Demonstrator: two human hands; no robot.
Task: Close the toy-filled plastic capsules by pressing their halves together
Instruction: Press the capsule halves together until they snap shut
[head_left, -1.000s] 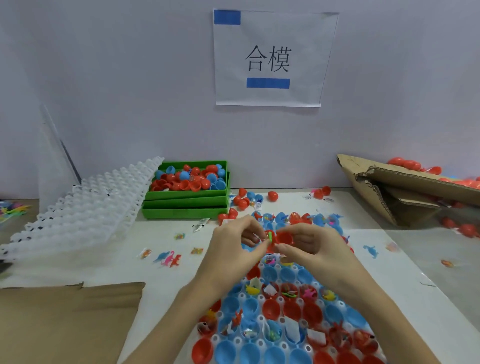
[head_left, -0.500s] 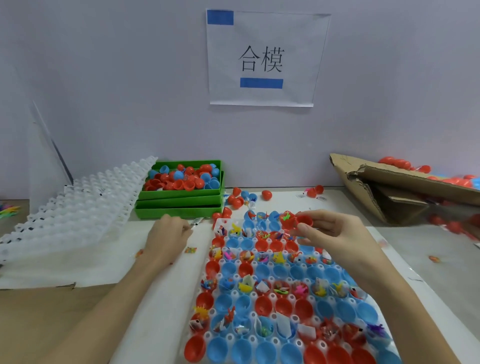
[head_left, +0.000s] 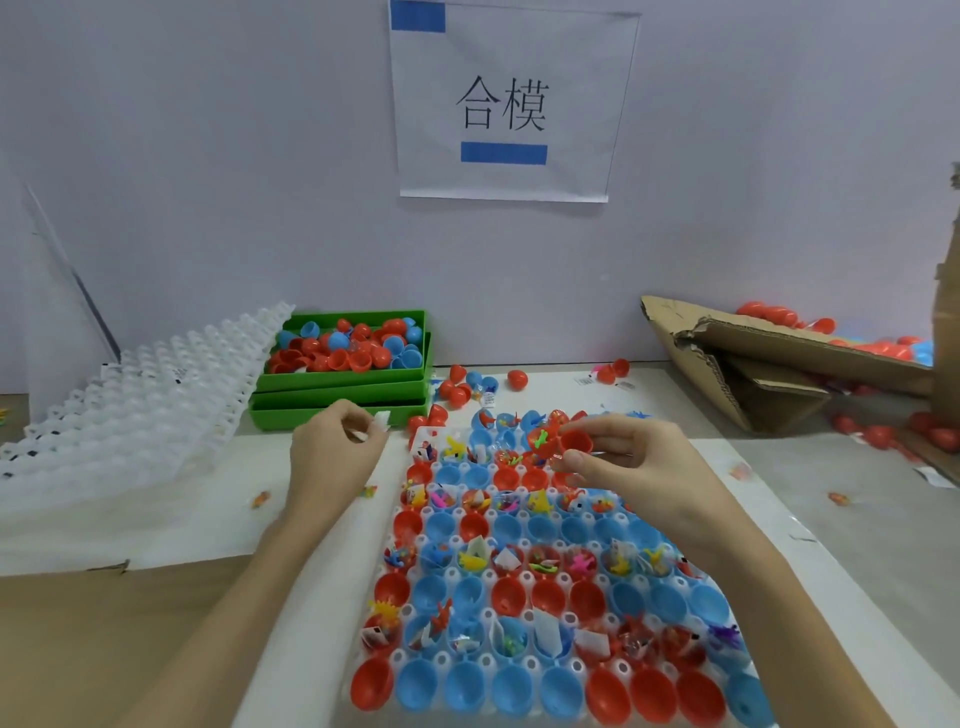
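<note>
The right hand (head_left: 631, 460) pinches an open red capsule (head_left: 558, 441) between thumb and fingertips, above the far rows of the tray (head_left: 524, 662); a small green toy shows in one half. The left hand (head_left: 332, 449) is off to the left of the tray, near the green bin (head_left: 340, 410), its fingers curled round a small white slip (head_left: 382, 420), probably a paper insert, though it is too small to be sure.

By the look of it, most of the job is left: the tray's rows of red and blue halves stand open, many with toys inside. A few closed red capsules lie loose by the wall.

The tray nearly reaches the near table edge. There is bare table to the left of it, and a torn cardboard box (head_left: 779, 358) to the right.
</note>
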